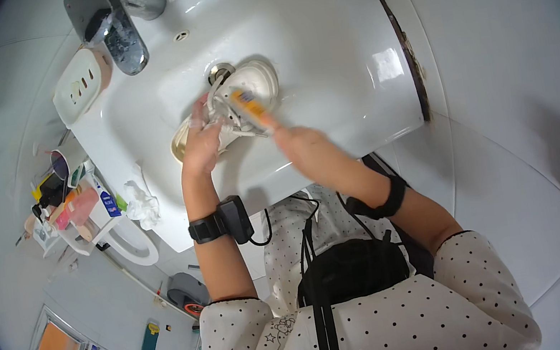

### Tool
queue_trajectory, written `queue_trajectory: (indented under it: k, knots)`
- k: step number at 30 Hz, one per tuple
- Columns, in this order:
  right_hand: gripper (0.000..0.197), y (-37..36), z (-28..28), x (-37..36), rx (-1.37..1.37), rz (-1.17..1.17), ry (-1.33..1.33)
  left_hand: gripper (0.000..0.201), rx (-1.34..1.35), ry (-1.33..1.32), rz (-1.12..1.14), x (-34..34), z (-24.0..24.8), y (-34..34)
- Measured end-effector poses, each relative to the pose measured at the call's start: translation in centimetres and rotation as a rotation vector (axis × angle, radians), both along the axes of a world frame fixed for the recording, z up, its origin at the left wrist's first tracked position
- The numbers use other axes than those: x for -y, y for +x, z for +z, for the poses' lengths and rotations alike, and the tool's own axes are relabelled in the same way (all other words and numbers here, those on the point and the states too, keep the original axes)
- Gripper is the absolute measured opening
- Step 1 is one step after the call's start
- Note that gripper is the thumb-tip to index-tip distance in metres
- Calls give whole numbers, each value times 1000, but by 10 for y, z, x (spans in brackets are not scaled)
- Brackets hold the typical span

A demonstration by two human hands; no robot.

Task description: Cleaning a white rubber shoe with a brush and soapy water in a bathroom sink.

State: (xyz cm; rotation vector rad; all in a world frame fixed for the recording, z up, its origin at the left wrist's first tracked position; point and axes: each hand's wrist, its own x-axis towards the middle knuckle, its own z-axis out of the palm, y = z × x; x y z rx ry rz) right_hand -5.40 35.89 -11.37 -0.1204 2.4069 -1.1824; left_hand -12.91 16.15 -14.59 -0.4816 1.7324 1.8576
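A pale shoe [240, 105] is held over the basin of the white sink [319, 46], just above the middle of the frame, close below the drain [221, 72], so that runoff can fall into the bowl. The left hand [202, 145] is closed around the shoe's lower-left end, steadying it, sole side apparently turned up. The right hand [298, 142], blurred, is wrapped around the handle of an orange-and-yellow brush [249, 104] laid across the shoe; how tightly cannot be told. The shoe's long axis runs diagonally, from lower left to upper right, its rounded end toward the upper right. The tap [120, 25] stands at the upper left, a soap dish [81, 81] beside it.
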Motion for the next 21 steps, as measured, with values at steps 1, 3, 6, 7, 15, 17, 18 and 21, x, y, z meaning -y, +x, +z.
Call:
queue_trajectory:
  k: [1,3,6,7,15,17,18,21]
  knots:
    - [46,0,-3,7,-2,128,-44,50,71,-82,-7,-3,2,-2]
    - [49,-10,-8,12,-57,62,46,48,92,-30,-8,0,-4,-6]
    - [57,-20,-14,7,-115,-71,184,48,133,45,19,-7,1,-11]
    - [56,-13,-7,8,-86,-6,172,49,155,66,49,-10,3,-12]
    - [54,-10,-14,11,-85,-55,125,50,-16,-365,-109,-21,-1,-11]
    - [55,-5,-14,22,-87,35,154,53,8,-154,-36,-11,-3,-8]
    - [55,-6,-15,24,-88,36,154,55,74,-87,-41,-9,4,-8]
    - [58,-8,-17,29,-216,15,210,58,134,40,-34,-3,13,-9]
